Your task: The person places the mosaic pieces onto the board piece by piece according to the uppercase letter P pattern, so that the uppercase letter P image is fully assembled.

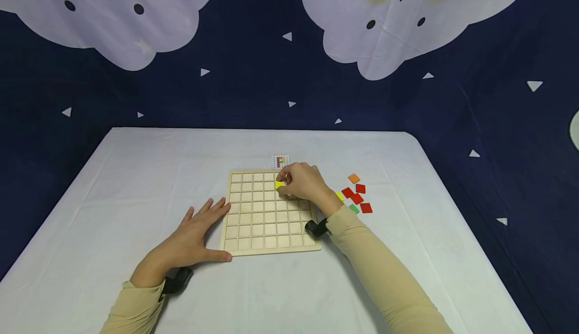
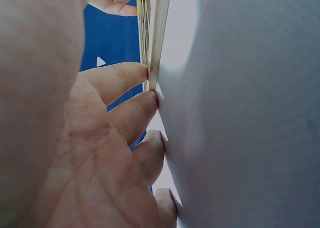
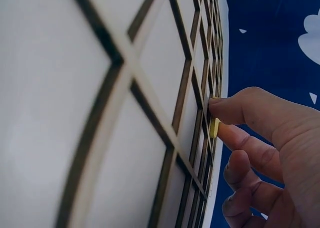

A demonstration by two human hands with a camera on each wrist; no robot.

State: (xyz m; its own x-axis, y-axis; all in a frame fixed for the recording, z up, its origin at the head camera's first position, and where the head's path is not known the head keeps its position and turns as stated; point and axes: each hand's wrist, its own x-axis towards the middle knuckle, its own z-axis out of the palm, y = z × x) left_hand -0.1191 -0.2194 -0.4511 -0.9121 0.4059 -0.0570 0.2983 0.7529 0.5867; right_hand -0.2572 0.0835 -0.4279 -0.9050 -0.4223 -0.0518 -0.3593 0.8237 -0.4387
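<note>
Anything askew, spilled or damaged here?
Nothing looks spilled or damaged. The red tiles right of the grid board lie at mixed angles, two touching or overlapping, can't tell which; that seems ordinary for loose ones.

The left sleeve (image 1: 135, 308) and right sleeve (image 1: 384, 276) are long, plain and khaki-beige, with soft creases and cuffs ending near the wrists. A compact black device is worn at each wrist: the left device (image 1: 178, 281) blocky, the right device (image 1: 316, 228) rounded at its end. The fingers (image 2: 120, 82) are bare.
</note>
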